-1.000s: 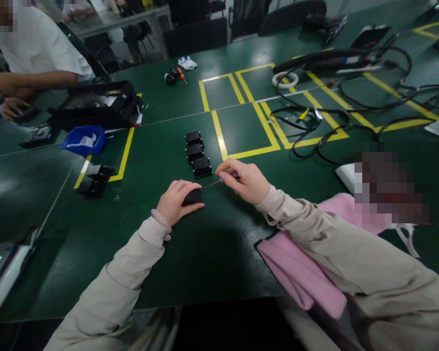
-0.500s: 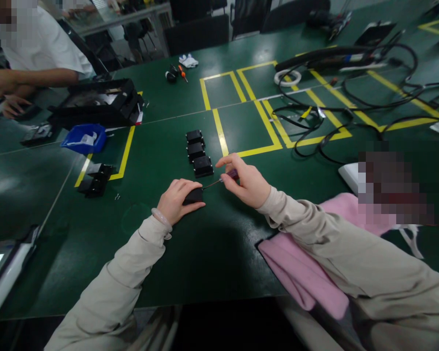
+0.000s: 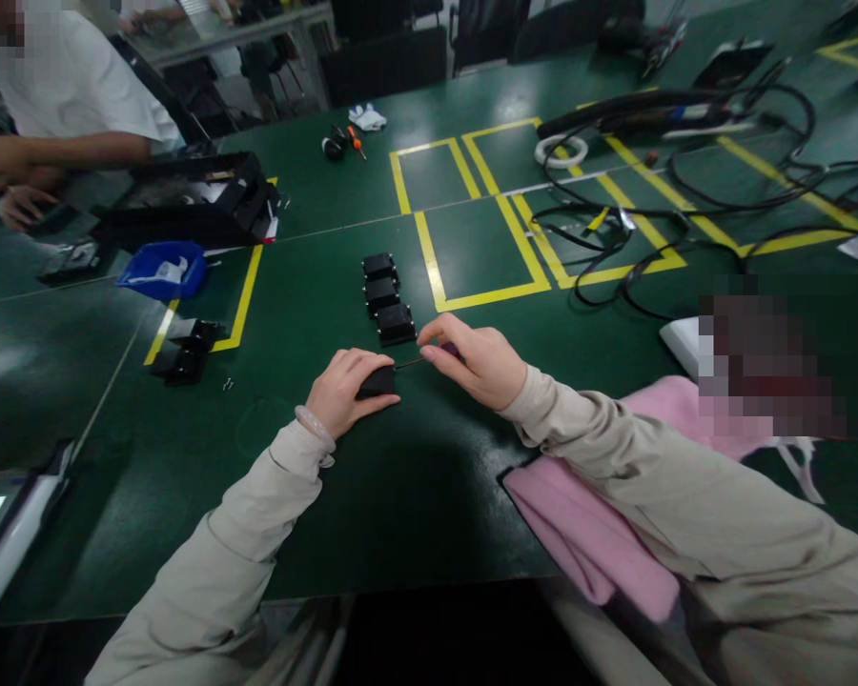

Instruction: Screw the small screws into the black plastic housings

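My left hand (image 3: 343,391) is closed round a small black box (image 3: 377,382) on the green table, thumb along its near side and fingers over its far side. In my right hand (image 3: 479,362) is a screwdriver (image 3: 453,351) with a dark purplish handle, pinched between thumb and fingers. Its thin shaft points left, and the tip meets the right end of the box; the exact contact point is too small to make out. Just beyond my hands, three similar black boxes (image 3: 396,324) stand in a row, with small shiny spots at their corners.
Left lie several small screws (image 3: 228,384), more black parts (image 3: 186,357) and a blue bin (image 3: 163,270). A co-worker (image 3: 78,105) sits beyond a black tray (image 3: 193,200). Pink cloth (image 3: 586,534) lies under my right forearm; black cables (image 3: 607,214) spread at the right.
The fingers of my right hand have shifted and closed further round the screwdriver handle, covering more of it. My left hand and the black box have stayed in place.
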Demonstrator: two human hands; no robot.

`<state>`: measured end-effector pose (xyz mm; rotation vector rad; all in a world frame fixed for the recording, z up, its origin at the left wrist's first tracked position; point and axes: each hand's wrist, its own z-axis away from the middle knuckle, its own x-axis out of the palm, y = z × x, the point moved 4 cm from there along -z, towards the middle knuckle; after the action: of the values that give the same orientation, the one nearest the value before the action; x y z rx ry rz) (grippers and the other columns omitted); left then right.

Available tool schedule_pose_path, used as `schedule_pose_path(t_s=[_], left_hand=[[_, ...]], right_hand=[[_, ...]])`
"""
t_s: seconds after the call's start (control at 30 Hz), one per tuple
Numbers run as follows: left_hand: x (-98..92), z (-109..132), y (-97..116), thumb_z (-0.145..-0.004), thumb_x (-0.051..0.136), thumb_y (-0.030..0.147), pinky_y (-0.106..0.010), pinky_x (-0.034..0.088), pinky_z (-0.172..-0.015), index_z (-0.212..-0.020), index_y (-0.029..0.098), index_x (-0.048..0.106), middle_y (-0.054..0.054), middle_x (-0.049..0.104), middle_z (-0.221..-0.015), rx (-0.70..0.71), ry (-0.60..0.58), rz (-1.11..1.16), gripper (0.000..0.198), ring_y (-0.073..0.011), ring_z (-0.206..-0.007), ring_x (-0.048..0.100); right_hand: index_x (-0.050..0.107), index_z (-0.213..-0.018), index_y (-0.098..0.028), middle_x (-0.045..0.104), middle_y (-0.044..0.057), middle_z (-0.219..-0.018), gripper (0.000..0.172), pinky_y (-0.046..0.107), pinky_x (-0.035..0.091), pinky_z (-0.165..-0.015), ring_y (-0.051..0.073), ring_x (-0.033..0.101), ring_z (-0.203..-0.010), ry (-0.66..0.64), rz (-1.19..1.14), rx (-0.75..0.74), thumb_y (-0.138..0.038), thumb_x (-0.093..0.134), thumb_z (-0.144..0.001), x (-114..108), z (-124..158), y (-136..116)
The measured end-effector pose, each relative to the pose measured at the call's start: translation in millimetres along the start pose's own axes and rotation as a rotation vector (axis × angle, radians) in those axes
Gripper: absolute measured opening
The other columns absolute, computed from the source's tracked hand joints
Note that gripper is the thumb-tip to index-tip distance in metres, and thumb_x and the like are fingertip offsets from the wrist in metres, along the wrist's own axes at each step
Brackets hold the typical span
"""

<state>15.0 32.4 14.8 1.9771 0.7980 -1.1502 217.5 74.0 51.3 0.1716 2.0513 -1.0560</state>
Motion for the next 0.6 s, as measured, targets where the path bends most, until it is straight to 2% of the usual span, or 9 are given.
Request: schedule_pose_path(t_s=[0.2,0.37,0.5,0.6], left_hand=[[0.3,0.0,-0.2,-0.087,0.07,0.046,-0.038,0.049,-0.089,-0.119,0.02,0.061,-0.008,0.068,-0.111,-0.009,-0.002,-0.001,0.042,-0.0249,-0.102,0.061],[-0.3,-0.4,0.6,-0.088,0.069,0.046,-0.038,0.049,-0.089,-0.119,0.02,0.061,-0.008,0.068,-0.11,0.006,0.008,-0.002,0.041,-0.0246,-0.101,0.061],[0.4,-0.8,-0.6,-0.088,0.07,0.046,-0.038,0.049,-0.089,-0.119,0.021,0.062,-0.008,0.068,-0.11,-0.023,-0.015,0.003,0.041,-0.0243,-0.101,0.06],[0.5,-0.8,-0.6,-0.088,0.069,0.047,-0.039,0.05,-0.09,-0.119,0.021,0.062,-0.008,0.068,-0.111,-0.027,-0.02,0.004,0.041,-0.0247,-0.102,0.06]], right_hand=[[0.049,-0.116,-0.017,0.059,0.001,-0.082,0.029,0.027,0.042,-0.07,0.013,0.057,-0.067,0.069,-0.075,0.049,-0.03,0.041,-0.092,-2.2,-2.5,4.4],[0.052,-0.103,-0.019,0.06,0.0,-0.078,0.024,0.027,0.04,-0.068,0.013,0.056,-0.065,0.014,-0.093,0.085,-0.039,0.042,-0.094,-0.3,-3.6,7.6],[0.05,-0.109,-0.018,0.061,0.001,-0.083,0.023,0.027,0.041,-0.071,0.014,0.059,-0.071,0.057,-0.101,0.043,-0.029,0.043,-0.091,-1.4,-3.3,6.8],[0.051,-0.105,-0.019,0.061,0.0,-0.081,0.02,0.026,0.041,-0.069,0.013,0.059,-0.07,0.053,-0.116,0.025,-0.033,0.045,-0.092,-1.8,-3.4,6.0]])
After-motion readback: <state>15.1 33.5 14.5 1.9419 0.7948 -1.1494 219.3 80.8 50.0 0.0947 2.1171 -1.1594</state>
